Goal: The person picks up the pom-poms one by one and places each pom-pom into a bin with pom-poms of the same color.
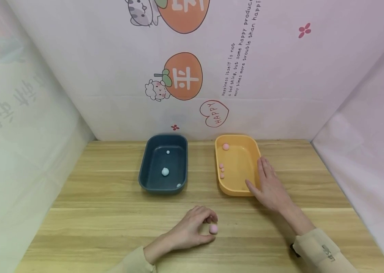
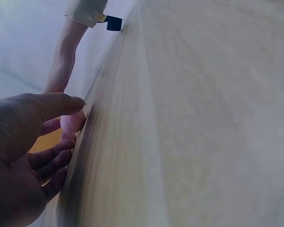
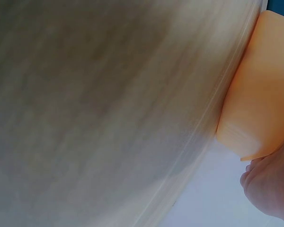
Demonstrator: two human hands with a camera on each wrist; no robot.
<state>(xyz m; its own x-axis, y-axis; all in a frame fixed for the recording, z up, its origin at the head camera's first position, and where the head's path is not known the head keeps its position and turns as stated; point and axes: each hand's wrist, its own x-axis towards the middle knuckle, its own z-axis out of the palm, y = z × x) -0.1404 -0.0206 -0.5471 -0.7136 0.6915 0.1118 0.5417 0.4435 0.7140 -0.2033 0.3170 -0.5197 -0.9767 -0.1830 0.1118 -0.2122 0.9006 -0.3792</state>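
My left hand [image 1: 192, 227] is low over the wooden table, with bent fingers and thumb spread around a small pink ball [image 1: 213, 229]. A gap shows between the ball and the fingers in the head view. The left wrist view has this ball [image 2: 72, 122] just past the thumb tip. My right hand [image 1: 272, 191] lies against the right side of a yellow tub [image 1: 220, 182], fingers straight along its rim and thumb over the near corner. In the right wrist view only part of that hand [image 3: 270, 189] shows beside the tub's wall [image 3: 260, 90].
Inside the yellow tub are several pink balls, the largest pink ball [image 1: 225, 146] near the back. A dark blue tub [image 1: 145, 161] stands to the left, holding pale blue balls [image 1: 165, 172] of different sizes. Printed white cloth [image 1: 267, 76] hangs behind the table [image 1: 110, 212] and along both sides.
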